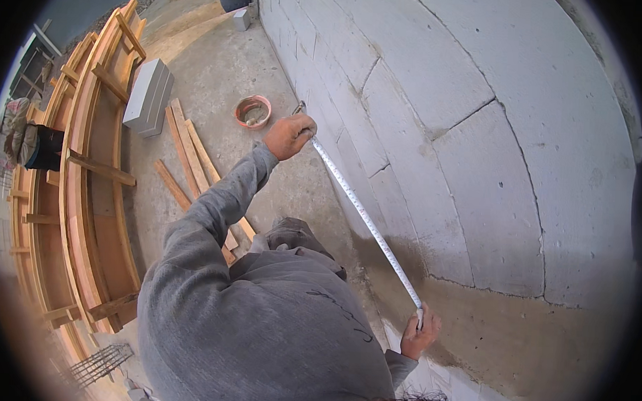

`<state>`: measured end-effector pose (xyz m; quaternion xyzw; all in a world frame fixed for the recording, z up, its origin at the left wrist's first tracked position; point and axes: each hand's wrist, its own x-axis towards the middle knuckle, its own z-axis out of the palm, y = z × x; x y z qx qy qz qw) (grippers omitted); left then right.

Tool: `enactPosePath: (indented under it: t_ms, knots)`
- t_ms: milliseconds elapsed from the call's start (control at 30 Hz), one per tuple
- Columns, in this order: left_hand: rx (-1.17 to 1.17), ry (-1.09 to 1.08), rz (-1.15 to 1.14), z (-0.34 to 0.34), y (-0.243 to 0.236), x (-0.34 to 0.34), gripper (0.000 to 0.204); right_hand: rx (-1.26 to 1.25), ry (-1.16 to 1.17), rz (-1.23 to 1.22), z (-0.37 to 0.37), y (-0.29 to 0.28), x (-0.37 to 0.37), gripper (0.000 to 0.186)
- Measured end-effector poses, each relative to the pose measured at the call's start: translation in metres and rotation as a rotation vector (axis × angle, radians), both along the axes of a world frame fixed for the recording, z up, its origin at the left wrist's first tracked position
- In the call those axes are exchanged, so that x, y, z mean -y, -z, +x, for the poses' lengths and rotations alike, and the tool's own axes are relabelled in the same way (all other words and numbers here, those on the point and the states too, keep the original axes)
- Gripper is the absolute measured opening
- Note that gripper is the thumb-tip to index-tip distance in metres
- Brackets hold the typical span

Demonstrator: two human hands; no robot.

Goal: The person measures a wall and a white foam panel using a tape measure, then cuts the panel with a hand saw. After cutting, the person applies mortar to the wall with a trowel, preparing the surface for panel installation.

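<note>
A white tape measure with fine markings is stretched out straight along the light grey block wall. My left hand, at the far end, is closed round the tape. A small dark metal piece sticks out just past its fingers; I cannot tell what it is. Nearer to me, my right hand pinches the other end of the tape beside a brownish-grey concrete strip in the wall. Both hands are bare, below grey sleeves.
An orange-rimmed bucket with grey residue stands on the concrete floor. Loose wooden planks lie left of my legs. Further left are stacked white blocks, timber formwork, another person and a rebar mesh.
</note>
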<state>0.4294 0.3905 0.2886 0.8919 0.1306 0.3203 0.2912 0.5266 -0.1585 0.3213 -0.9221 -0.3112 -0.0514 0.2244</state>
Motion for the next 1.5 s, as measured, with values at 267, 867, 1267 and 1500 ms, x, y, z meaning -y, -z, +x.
enactPosePath:
  t_ms: [267, 867, 1267, 1500]
  knots:
    - [-0.221, -0.138, -0.425, -0.082, 0.148, 0.099, 0.017, -0.534, -0.578, -0.12, 0.019, 0.128, -0.166, 0.033]
    - [0.239, -1.104, -1.075, -0.123, 0.124, 0.008, 0.028, -0.939, -1.228, -0.309, -0.048, 0.114, -0.531, 0.039]
    - [1.179, -1.306, -1.527, -0.107, 0.121, -0.025, 0.017, -1.148, -1.66, -0.666, -0.081, 0.104, -0.641, 0.049]
    - [0.848, -1.304, -1.508, -0.176, 0.133, -0.066, 0.017, -0.93, -1.683, -0.516, -0.116, 0.102, -0.73, 0.049]
